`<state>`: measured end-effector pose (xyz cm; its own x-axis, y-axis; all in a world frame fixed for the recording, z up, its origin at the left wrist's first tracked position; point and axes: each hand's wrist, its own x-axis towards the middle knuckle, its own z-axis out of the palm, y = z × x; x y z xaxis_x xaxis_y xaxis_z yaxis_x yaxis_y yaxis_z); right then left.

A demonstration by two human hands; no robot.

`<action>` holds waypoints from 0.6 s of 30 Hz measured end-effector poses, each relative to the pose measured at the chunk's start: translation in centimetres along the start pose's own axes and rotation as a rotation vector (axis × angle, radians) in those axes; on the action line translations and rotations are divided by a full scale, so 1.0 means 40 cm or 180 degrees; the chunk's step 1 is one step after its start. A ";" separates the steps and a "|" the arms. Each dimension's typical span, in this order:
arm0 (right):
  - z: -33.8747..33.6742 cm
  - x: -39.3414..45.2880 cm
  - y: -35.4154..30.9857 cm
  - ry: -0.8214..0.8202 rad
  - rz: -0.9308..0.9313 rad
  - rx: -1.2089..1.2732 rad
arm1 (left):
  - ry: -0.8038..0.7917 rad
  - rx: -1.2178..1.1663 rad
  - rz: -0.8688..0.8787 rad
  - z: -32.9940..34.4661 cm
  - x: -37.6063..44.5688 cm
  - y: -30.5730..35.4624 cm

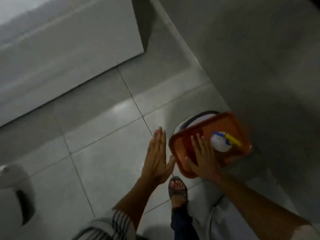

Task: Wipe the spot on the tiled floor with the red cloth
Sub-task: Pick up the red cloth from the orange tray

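Observation:
The grey tiled floor [107,153] fills the middle of the view, and a tiny pale speck [139,168] lies on it beside my left hand. My left hand [156,158] hovers flat over the tiles, fingers straight, thumb apart, holding nothing. My right hand [203,158] is spread open, palm down, over the near side of an orange-red plastic tray [180,144]. A white spray bottle [220,142] with a blue and yellow nozzle lies in the tray. I see no red cloth as such; my right hand hides part of the tray's inside.
The tray rests on a white bucket [190,121] with a dark handle, against the grey wall [259,66] on the right. A large pale panel [69,49] stands at upper left. A white fixture [12,175] sits at lower left. My sandalled foot [178,189] is below the hands.

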<state>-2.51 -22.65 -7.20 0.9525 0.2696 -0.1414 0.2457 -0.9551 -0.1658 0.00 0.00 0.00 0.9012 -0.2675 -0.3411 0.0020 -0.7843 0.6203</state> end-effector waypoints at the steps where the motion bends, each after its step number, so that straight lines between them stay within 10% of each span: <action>1: 0.065 0.003 0.012 -0.0106 0.0154 0.0103 | -0.0148 -0.0084 -0.0053 0.074 0.008 -0.019; 18: 0.345 0.046 0.059 0.0167 0.0874 0.0682 | -0.0137 0.0424 0.0229 0.465 0.072 -0.220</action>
<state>-2.66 -22.70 -21.31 0.9871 -0.0056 -0.1598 -0.0588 -0.9420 -0.3305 -5.47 -4.27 -19.59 0.8775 -0.3472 -0.3308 -0.1220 -0.8288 0.5461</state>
